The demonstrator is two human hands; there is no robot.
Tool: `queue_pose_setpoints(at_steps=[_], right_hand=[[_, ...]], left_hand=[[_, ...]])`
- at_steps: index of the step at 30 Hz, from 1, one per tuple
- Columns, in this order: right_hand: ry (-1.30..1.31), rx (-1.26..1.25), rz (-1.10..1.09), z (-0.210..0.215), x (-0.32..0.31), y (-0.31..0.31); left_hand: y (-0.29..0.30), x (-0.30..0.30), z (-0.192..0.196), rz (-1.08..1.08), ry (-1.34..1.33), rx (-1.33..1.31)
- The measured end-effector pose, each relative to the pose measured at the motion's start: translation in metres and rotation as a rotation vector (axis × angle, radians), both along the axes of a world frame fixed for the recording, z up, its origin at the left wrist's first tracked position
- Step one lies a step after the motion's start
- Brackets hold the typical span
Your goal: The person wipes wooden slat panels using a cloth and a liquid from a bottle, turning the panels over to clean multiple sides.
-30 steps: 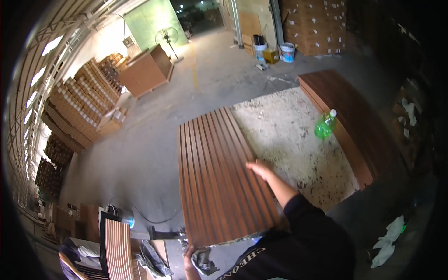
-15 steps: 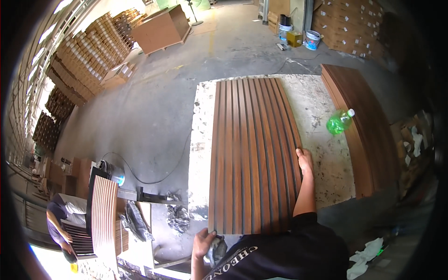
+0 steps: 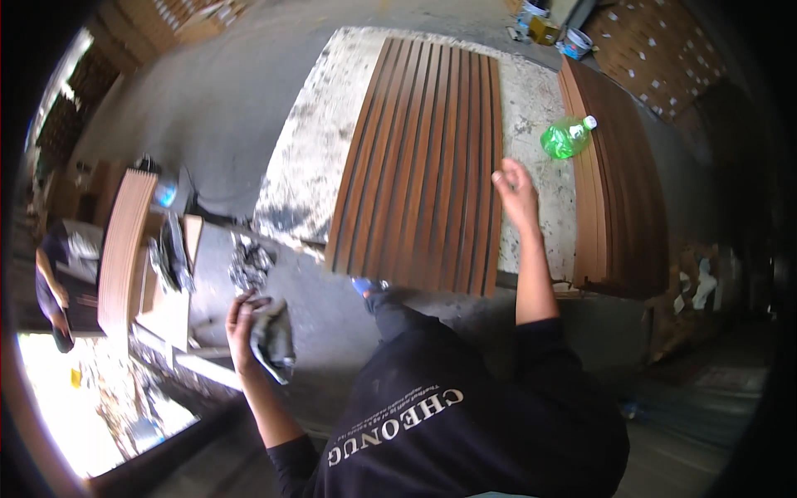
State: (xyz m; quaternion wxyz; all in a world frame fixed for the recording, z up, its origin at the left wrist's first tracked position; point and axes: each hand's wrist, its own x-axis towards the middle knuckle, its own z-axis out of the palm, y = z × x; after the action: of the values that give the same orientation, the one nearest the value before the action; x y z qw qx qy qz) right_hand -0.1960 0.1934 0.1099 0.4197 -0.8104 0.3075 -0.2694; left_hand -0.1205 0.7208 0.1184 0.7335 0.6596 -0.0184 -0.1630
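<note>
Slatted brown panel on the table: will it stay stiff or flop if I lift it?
The panel is probably stiff lengthwise: it is slatted end to end and juts slightly past the table's near edge without visible sag. Being grooved, it might bend more crosswise. Long and wide, it would likely feel awkward one-handed.

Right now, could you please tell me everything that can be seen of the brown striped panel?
The panel is long and rectangular, wooden-looking, with reddish-brown slats separated by dark grooves along its length. It lies flat, slats up, on the stained whitish table, its near end reaching slightly past the table edge. The right hand is by its right edge; whether they touch is hard to tell.
</note>
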Motion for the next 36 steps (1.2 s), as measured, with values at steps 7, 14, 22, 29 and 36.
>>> queue_pose_setpoints(at_steps=[7,14,22,29,36], right_hand=[[0.443,-0.432,0.551,-0.051,-0.121,0.147],[0.347,-0.064,0.82,-0.013,-0.123,0.135],[0.034,0.672,0.848,0.003,-0.133,0.119],[-0.348,0.334,0.167,0.001,-0.125,-0.128],[-0.139,-0.133,-0.112,0.022,-0.056,-0.286]], left_hand=[[0.009,-0.192,-0.127,0.669,0.466,-0.645],[-0.086,-0.155,-0.033,0.361,0.418,-0.981],[-0.205,-0.123,-0.036,0.21,0.295,-0.956],[-0.215,-0.082,0.059,0.728,-0.594,0.029],[-0.369,-0.099,0.026,-0.109,-0.909,0.896]])
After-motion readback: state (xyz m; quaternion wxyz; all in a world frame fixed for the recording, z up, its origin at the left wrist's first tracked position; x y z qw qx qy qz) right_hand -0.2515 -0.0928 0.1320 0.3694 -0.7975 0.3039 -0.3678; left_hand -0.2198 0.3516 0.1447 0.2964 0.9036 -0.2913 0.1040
